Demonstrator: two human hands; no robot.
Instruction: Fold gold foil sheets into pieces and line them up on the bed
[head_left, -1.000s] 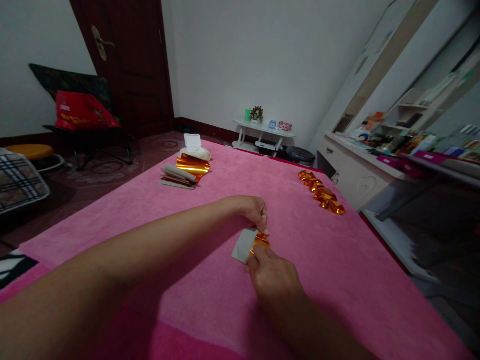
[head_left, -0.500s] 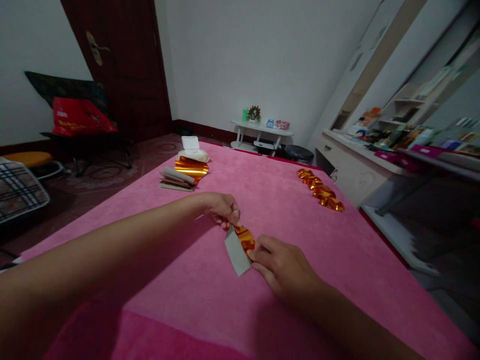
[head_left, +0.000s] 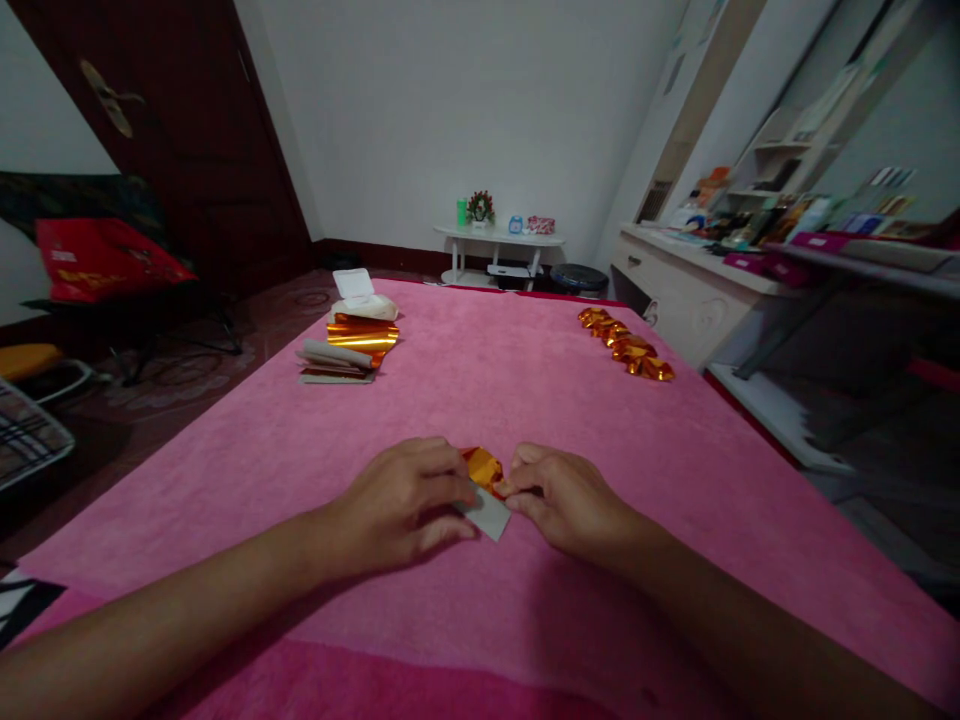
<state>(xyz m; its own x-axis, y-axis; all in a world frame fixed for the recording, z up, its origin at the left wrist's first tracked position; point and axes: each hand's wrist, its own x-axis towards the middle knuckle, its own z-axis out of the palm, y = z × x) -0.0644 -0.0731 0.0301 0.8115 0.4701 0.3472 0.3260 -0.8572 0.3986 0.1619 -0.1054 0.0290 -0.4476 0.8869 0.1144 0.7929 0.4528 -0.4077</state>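
A small sheet of gold foil paper with a grey back lies partly folded on the pink cloth in front of me. My left hand rests on its left side with the fingers curled, pinching it. My right hand pinches its right edge between thumb and fingers. Both hands touch the sheet, and most of its grey side is covered by my left fingers.
A stack of gold foil sheets and grey-backed sheets lies far left beside a white wipes pack. A row of folded gold pieces lies far right. A dresser stands right, a dark door left.
Both hands have drawn closer to me and lowered the sheet onto the cloth. My left hand has moved from above the sheet to its left side. The camera has tilted down.
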